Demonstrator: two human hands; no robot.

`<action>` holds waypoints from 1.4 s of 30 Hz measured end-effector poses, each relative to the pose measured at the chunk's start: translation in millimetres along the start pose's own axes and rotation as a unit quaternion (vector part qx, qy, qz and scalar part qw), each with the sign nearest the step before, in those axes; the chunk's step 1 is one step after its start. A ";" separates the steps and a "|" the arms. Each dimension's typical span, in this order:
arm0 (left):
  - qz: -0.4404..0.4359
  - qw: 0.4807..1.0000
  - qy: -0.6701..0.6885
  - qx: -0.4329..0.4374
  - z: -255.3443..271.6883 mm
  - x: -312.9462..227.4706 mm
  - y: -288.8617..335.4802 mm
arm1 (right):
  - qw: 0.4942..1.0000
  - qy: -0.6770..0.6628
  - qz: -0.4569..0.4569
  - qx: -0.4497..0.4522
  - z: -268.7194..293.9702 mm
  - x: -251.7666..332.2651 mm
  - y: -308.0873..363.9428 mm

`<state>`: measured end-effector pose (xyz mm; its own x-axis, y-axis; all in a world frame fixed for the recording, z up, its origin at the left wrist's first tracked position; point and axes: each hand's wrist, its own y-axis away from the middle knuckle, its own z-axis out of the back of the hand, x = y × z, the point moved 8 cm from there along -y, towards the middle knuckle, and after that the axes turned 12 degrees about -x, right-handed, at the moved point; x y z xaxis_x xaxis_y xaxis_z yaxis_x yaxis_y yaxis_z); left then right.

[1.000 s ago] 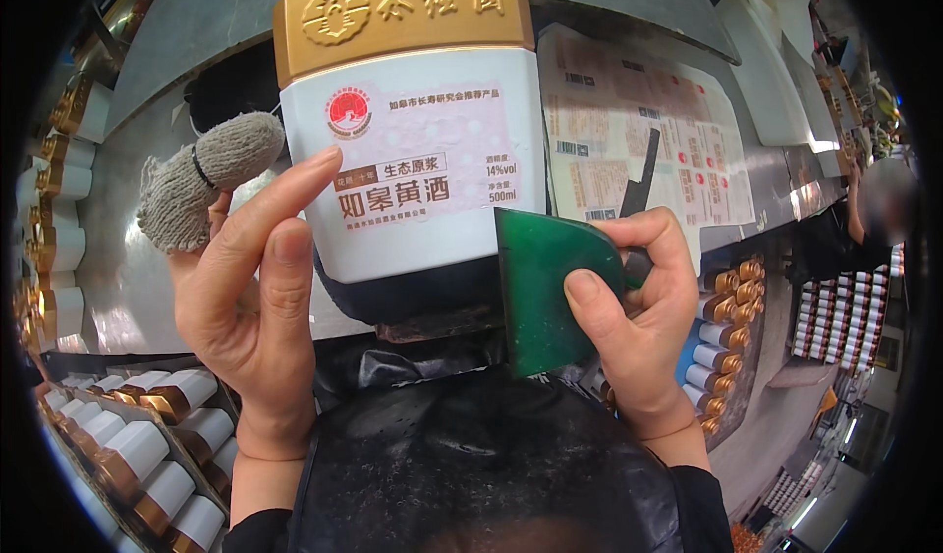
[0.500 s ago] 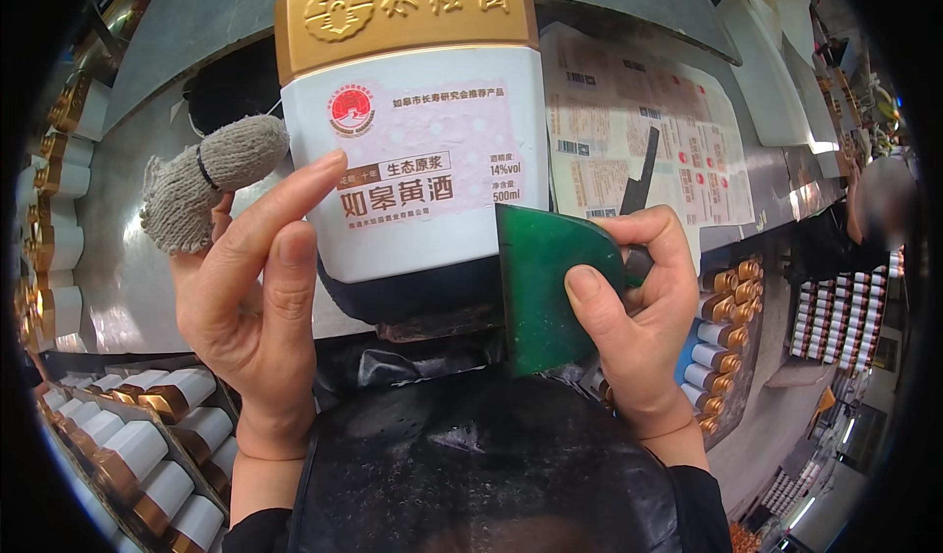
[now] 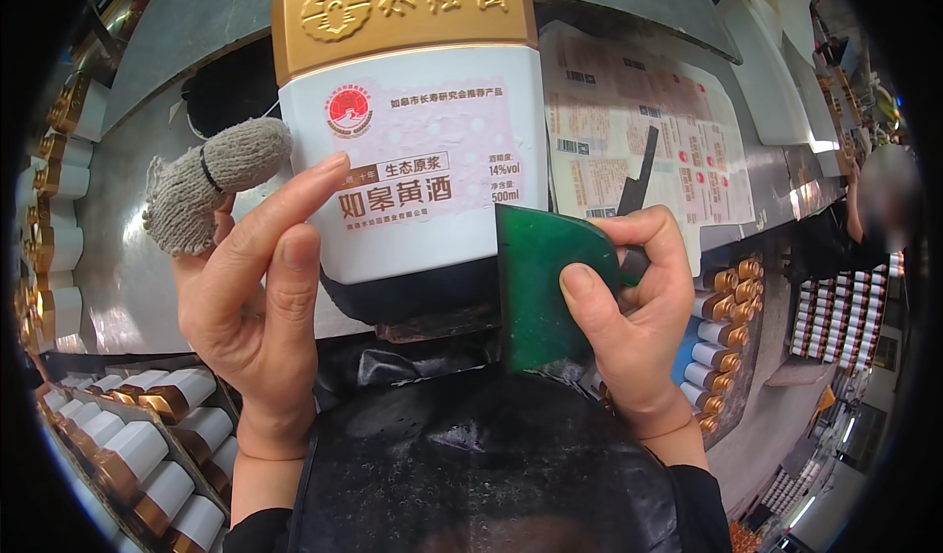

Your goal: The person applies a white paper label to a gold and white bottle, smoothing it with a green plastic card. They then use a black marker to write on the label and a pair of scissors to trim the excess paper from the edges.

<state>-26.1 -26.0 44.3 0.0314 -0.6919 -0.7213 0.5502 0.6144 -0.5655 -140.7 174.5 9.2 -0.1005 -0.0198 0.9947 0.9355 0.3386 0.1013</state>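
A white bottle (image 3: 413,248) with a gold cap stands before me on a dark base, a pale pink printed label (image 3: 422,140) on its front. My left hand (image 3: 250,268) has its index finger stretched to the label's left edge, thumb apart, holding nothing. A grey knitted cover (image 3: 216,180) with a black band sits over another of its fingers. My right hand (image 3: 638,307) grips a green flat scraper (image 3: 545,278), its edge by the bottle's lower right. A dark narrow blade-like tool (image 3: 638,175) ends behind that hand's fingers; whether it is held I cannot tell.
Printed label sheets (image 3: 589,111) lie right of the bottle on the grey metal table (image 3: 128,258). Crates of white and gold bottles (image 3: 147,455) stand lower left, more bottles (image 3: 717,357) at right. A person (image 3: 879,209) is at the far right.
The green scraper and right hand have shifted very slightly left and up. The left index finger has edged slightly right along the label; the bottle is almost unmoved.
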 end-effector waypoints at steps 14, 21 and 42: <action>-0.062 0.994 -0.022 0.084 -34.2 -3.2 -17.7 | 0.913 0.198 0.342 0.104 -26.5 61.2 -43.3; -0.055 0.991 -0.031 0.122 -34.2 -1.9 -17.6 | 0.818 0.401 0.391 0.131 -46.0 57.3 -40.8; -0.008 0.991 0.127 -0.044 0.1 31.0 -19.4 | 0.998 0.031 0.053 -0.013 12.7 22.3 -15.2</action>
<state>-35.7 -59.4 32.9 -0.1945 -0.5911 -0.7828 0.4742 0.6420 -0.6025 -161.5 180.9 29.6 0.0205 -0.0428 0.9989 0.9485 0.3166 -0.0059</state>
